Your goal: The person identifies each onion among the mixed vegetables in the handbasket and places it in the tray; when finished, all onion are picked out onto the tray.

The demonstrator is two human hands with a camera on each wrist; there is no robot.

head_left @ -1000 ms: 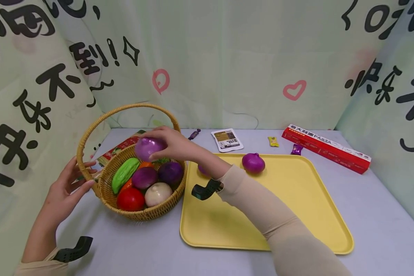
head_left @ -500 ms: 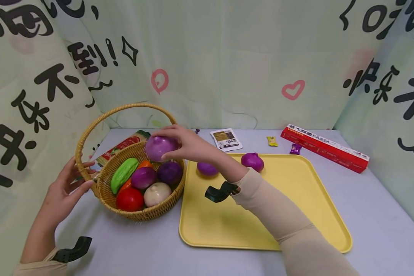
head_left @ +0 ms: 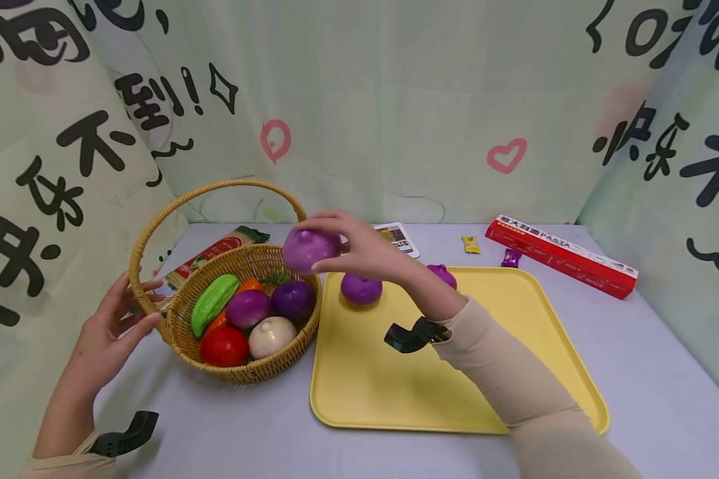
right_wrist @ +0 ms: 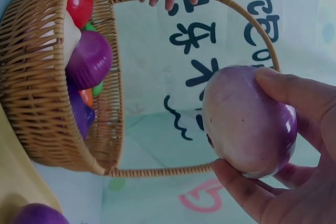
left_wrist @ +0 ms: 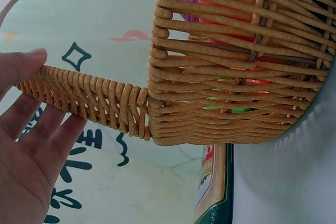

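My right hand [head_left: 365, 249] grips a glossy purple onion [head_left: 311, 251] between thumb and fingers, above the right rim of the wicker basket [head_left: 257, 374]. The right wrist view shows the onion's paler side. With thumb and fingers, my left hand [head_left: 110, 332] holds the lower left end of the basket handle [left_wrist: 100, 95]. Inside the basket lie a green bumpy vegetable [head_left: 216, 303], a tomato [head_left: 224, 346], a white onion [head_left: 272, 336], two purple onions and a carrot [head_left: 251, 285], partly covered. One purple onion [head_left: 361, 290] sits on the yellow tray [head_left: 395, 399]; another [head_left: 443, 274] is half hidden by my right forearm.
Behind the basket lies a red and green packet [head_left: 210, 256]. Along the back are a white and brown pouch [head_left: 401, 238], a yellow sweet [head_left: 471, 244], a purple sweet [head_left: 511, 258] and a long red box [head_left: 563, 256]. Printed curtains surround the table.
My right hand has moved right with the onion, from over the basket's middle to its right rim, uncovering the purple onion on the tray. The left hand has stayed on the handle.
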